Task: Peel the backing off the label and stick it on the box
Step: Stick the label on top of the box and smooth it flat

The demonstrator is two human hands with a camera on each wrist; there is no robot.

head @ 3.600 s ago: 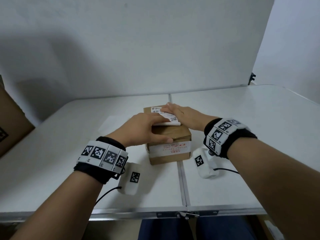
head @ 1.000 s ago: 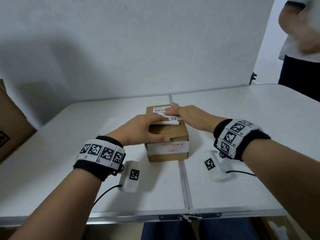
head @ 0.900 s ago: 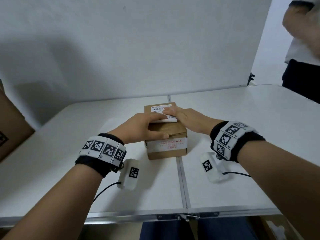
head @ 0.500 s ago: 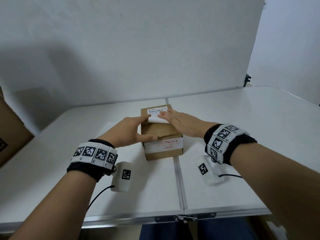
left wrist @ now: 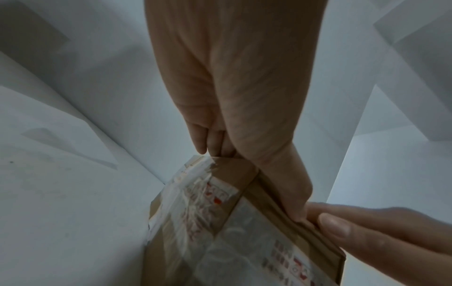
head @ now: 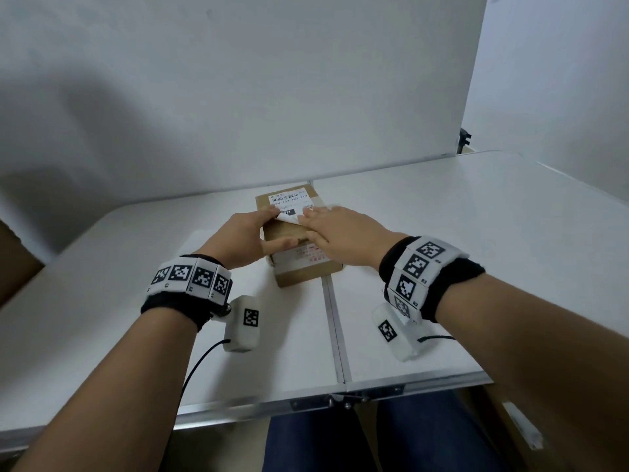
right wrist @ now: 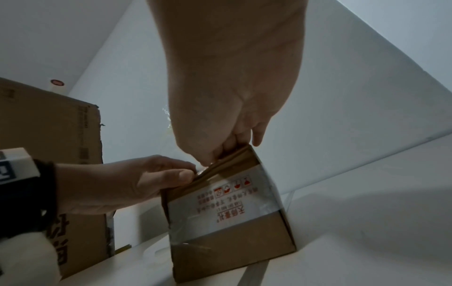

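Note:
A small brown cardboard box (head: 306, 270) stands at the middle of the white table (head: 476, 250). A white printed label (head: 289, 199) lies on the box's top, its near edge curled up between my hands. My left hand (head: 248, 233) lies over the top's left side with its fingertips on the label's left near corner. Its thumb lies along the front top edge, as the left wrist view (left wrist: 288, 183) shows. My right hand (head: 340, 229) rests flat on the top, fingers straight on the label's right part. The right wrist view shows the box (right wrist: 232, 241) under both hands.
A large cardboard carton (head: 13, 260) stands at the far left. A white backdrop panel (head: 238, 97) closes the table's far side. A thin pale sheet (head: 204, 243) lies flat left of the box. The table's seam (head: 335, 335) runs toward the front edge.
Both hands stay on the box top. The label's loose near part has shortened and now curls up between the hands. The person at the far right has left the view.

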